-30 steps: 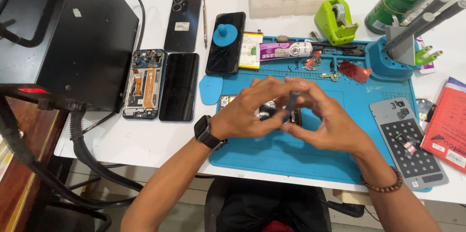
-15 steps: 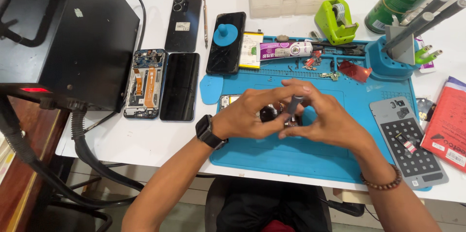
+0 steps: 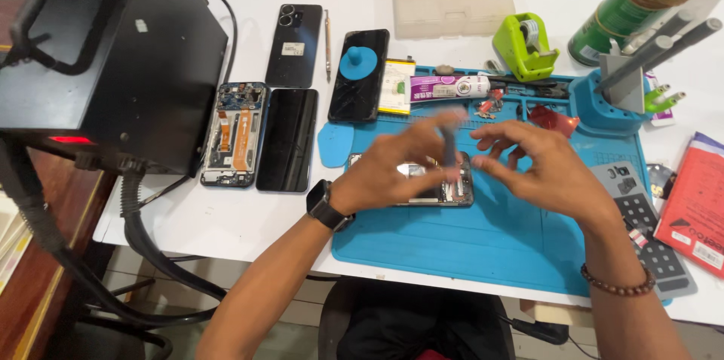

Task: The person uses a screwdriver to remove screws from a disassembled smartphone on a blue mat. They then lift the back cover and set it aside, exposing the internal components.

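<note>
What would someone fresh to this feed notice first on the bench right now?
Probably the two hands at the centre of the blue work mat: the left hand and right hand meet over an opened phone, a thin grey tool blurred between them. Next, the big black box at far left, and beside it a second opened phone showing its insides.

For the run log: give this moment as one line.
left hand: on opened phone | right hand: open, above it | surface: blue mat | nearby: tape dispenser
</note>
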